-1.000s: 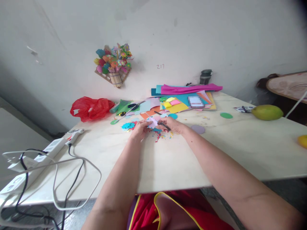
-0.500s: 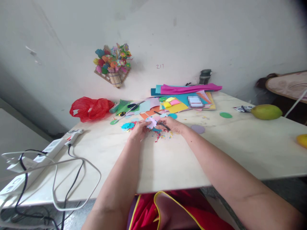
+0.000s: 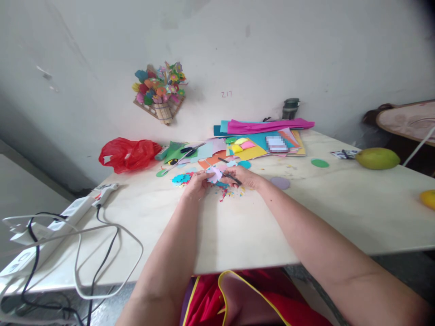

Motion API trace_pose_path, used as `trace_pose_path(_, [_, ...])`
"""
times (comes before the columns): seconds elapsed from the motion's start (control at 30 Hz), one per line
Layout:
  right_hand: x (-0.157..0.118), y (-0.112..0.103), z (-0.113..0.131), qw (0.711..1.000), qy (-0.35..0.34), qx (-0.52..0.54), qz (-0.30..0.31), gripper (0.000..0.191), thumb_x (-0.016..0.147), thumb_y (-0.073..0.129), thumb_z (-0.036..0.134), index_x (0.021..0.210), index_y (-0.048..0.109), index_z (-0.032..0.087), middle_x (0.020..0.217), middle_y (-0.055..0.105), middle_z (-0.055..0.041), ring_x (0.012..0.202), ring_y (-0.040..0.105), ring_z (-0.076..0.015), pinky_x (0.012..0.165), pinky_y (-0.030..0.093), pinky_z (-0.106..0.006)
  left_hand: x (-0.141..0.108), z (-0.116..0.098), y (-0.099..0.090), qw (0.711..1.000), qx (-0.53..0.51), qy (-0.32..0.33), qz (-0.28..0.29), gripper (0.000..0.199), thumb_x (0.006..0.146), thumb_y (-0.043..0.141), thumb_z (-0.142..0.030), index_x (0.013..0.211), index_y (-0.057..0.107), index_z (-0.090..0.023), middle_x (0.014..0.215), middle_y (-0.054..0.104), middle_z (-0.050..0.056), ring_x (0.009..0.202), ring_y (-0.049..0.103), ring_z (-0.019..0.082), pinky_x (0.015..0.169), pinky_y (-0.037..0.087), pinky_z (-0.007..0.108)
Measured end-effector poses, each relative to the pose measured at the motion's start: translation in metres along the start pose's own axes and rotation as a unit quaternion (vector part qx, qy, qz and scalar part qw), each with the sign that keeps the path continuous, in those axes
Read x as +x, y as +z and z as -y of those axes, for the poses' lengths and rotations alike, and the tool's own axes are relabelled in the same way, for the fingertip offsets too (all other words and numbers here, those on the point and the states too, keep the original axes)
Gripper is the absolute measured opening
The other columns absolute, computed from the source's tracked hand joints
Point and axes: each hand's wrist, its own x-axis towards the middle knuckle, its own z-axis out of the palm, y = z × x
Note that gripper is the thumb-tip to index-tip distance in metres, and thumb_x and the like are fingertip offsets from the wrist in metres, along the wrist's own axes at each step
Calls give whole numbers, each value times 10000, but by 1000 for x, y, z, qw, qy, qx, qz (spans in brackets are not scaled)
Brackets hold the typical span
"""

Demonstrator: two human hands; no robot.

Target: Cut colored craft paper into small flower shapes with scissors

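Note:
My left hand (image 3: 198, 183) pinches a lilac paper piece (image 3: 215, 174) with a scalloped edge. Closed around dark scissors (image 3: 233, 179) is my right hand (image 3: 243, 176), just right of that paper; the fingers partly hide the tool. Small coloured paper scraps (image 3: 231, 192) lie on the table below both hands. Left of my left hand rests a pile of blue scalloped paper pieces (image 3: 181, 179). A blue paper circle (image 3: 244, 164) sits behind my right hand, and a lilac paper circle (image 3: 280, 182) lies to its right.
Coloured sheets (image 3: 254, 151), a second pair of scissors (image 3: 186, 150) and a red plastic bag (image 3: 127, 154) line the back. A power strip (image 3: 50, 235) with tangled cables occupies the left. A green mango (image 3: 378, 158) and a green paper circle (image 3: 320, 163) are at right.
The lilac paper has turned very slightly between my fingers. Both hands stay in nearly the same place, and the rest of the table looks unchanged.

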Motion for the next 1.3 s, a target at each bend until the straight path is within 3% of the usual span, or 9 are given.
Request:
trace_pose_path(0.2, [-1, 0, 1, 998, -20, -53, -7, 314, 646, 760, 380, 759, 624, 121, 551, 497, 43, 413, 383, -45, 361, 292, -191, 1, 1, -3, 1000, 10, -1, 5, 227, 538, 769, -167, 538, 542, -152, 550, 595, 18, 481, 539, 110, 474, 432, 233])
trace_pose_path(0.53, [5, -4, -7, 999, -20, -32, 2, 239, 675, 705, 320, 792, 664, 115, 514, 507, 36, 394, 347, -49, 375, 236, -210, 3, 3, -5, 1000, 15, -5, 10, 177, 542, 762, -170, 595, 598, -131, 568, 608, 24, 475, 536, 111, 479, 422, 243])
trace_pose_path(0.9, [5, -5, -7, 999, -27, -23, 7, 328, 681, 689, 433, 748, 669, 113, 501, 494, 32, 386, 352, -52, 376, 240, -215, 3, 1, -5, 999, 28, 3, 19, 146, 555, 740, -192, 637, 639, -128, 579, 620, 31, 500, 540, 118, 492, 423, 247])
trace_pose_path(1.1, [10, -7, -12, 999, -28, -47, 1, 280, 624, 760, 357, 757, 670, 127, 482, 474, 48, 381, 349, -49, 366, 228, -205, 3, 0, -5, 1000, 23, -4, -2, 169, 548, 751, -169, 647, 623, -122, 587, 625, 32, 499, 555, 120, 511, 447, 250])
trace_pose_path(1.3, [7, -4, -1, 999, -11, -15, -31, 318, 574, 804, 312, 780, 645, 130, 506, 521, 41, 398, 406, -59, 351, 279, -192, 3, 1, -8, 999, 38, 5, 20, 218, 518, 802, -198, 561, 600, -130, 550, 611, 10, 485, 546, 99, 519, 459, 230])
